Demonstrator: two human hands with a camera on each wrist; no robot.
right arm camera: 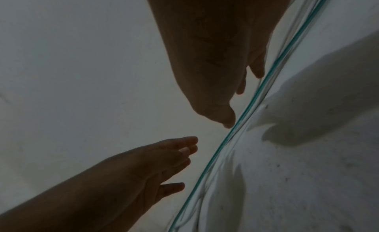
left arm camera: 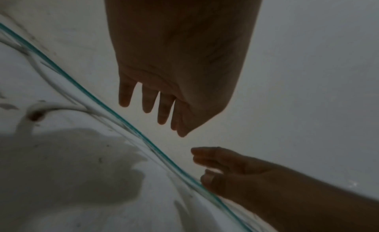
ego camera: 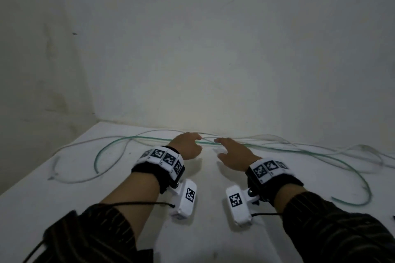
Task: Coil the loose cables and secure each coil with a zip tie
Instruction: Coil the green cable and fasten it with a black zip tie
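Observation:
A thin green cable [ego camera: 149, 139] lies loose along the back of the white table [ego camera: 213, 179] and loops forward at both ends. Clear cables [ego camera: 81, 181] sprawl beside and across it. My left hand [ego camera: 191, 144] and right hand [ego camera: 224, 148] hover side by side over the middle of the green cable, fingers straight, holding nothing. In the left wrist view the left hand [left arm camera: 180, 89] hangs just beyond the green cable [left arm camera: 115, 112], with the right hand [left arm camera: 221, 167] close by. In the right wrist view the right hand's fingertips [right arm camera: 227, 122] almost meet the green cable [right arm camera: 242, 115]. No zip tie shows.
A plain wall [ego camera: 213, 49] rises right behind the cables, and a second wall closes the left side. More clear cable [ego camera: 363, 148] tangles at the right. The table's left edge runs diagonally at the lower left. A small dark thing [ego camera: 393, 218] shows at the right border.

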